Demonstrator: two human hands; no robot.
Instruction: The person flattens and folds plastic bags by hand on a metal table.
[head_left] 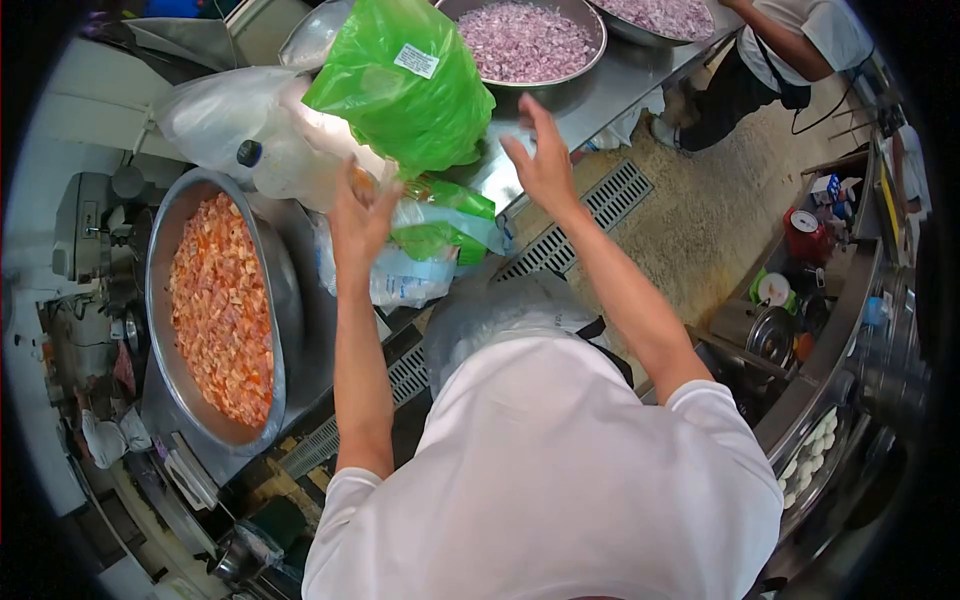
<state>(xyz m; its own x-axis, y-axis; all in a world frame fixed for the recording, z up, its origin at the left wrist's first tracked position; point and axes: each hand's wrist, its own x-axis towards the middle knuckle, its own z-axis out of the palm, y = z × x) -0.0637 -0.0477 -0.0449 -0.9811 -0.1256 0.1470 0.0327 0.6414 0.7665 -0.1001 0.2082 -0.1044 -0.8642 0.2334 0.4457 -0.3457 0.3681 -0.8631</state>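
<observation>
A bulging green plastic bag with a white label is in front of me at the steel table's edge; I cannot tell whether it rests on anything. My left hand is just below it, slightly blurred, fingers apart, over clear and blue-tinted plastic packs. To the bag's right, my right hand is raised with spread fingers and nothing in it. A green and clear package lies between my hands. Left of the bag are a translucent jug with a dark cap and a clear plastic bag.
A large metal tub of orange-red diced food stands at left. Bowls of chopped purplish pieces sit on the steel table ahead. Another person is at upper right. A floor drain grate runs beside the table; pots and shelves line the right.
</observation>
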